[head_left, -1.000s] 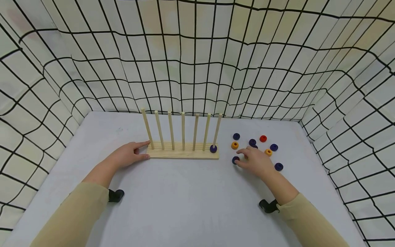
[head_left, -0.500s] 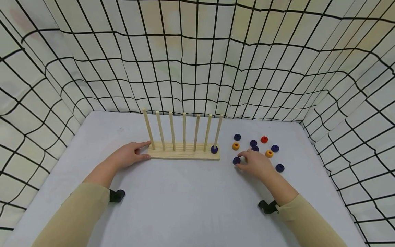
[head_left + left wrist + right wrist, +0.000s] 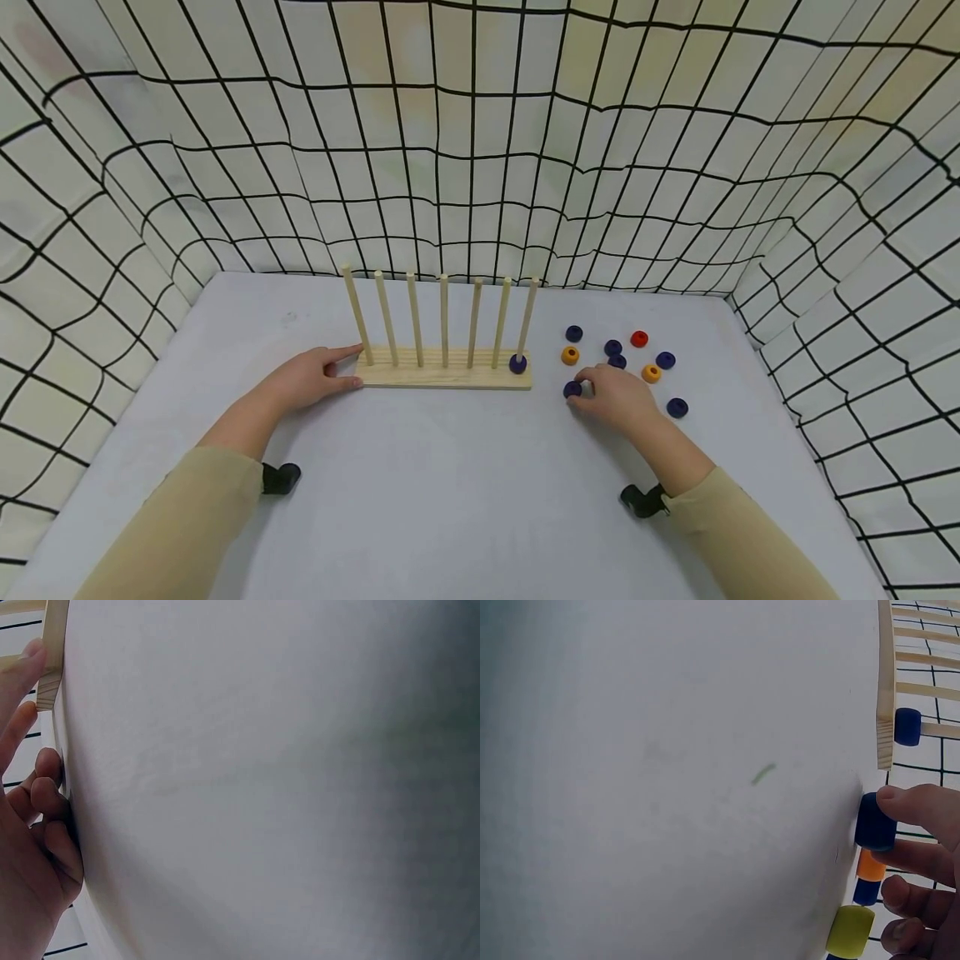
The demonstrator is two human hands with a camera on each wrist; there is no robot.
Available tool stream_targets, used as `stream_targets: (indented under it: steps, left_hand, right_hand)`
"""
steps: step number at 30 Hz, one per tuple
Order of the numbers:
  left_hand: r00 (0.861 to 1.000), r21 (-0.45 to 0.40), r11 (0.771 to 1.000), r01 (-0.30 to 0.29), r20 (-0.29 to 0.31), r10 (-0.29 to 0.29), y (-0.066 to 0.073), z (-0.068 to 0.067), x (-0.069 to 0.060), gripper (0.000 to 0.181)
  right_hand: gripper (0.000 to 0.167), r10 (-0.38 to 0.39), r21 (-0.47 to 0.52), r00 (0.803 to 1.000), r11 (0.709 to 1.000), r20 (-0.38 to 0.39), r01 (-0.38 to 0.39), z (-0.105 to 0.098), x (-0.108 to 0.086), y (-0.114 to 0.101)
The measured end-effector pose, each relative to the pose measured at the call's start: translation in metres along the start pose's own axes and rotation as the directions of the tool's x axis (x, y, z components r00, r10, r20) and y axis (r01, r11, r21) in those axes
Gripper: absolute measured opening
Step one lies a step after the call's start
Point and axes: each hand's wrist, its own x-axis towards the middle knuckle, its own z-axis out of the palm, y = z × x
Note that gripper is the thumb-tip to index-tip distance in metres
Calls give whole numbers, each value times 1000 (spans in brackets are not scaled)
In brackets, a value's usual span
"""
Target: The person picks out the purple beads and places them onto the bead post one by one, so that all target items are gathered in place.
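Observation:
A wooden stand (image 3: 442,380) carries a row of upright pegs; a dark blue bead (image 3: 517,364) sits at the foot of its rightmost peg. My left hand (image 3: 307,383) holds the stand's left end, thumb at the front corner and index finger towards the back. In the left wrist view a fingertip overlaps the pale base (image 3: 54,645), and the other fingers are curled. Right of the stand, my right hand (image 3: 618,398) pinches another dark blue bead (image 3: 875,823) between thumb and index finger. That bead appears to be on the table, its right side hidden by fingers in the head view.
Loose beads lie around my right hand: several blue ones, a red bead (image 3: 639,339), and two yellow-orange ones, including a left orange bead (image 3: 570,356). The white table (image 3: 442,492) is bordered at the back and sides by black netting (image 3: 472,179).
My right index finger has come down from above, so finger and thumb now pinch the blue bead. The left hand stays at the stand's end.

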Motion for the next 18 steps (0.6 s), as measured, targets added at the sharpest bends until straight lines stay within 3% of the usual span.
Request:
stream_targets:
  steps: [18]
  left_hand:
    - [1000, 12, 1000, 3, 7, -3, 2, -1, 0, 78]
  right_hand:
    - [39, 33, 36, 999, 999, -41, -31, -6, -3, 1]
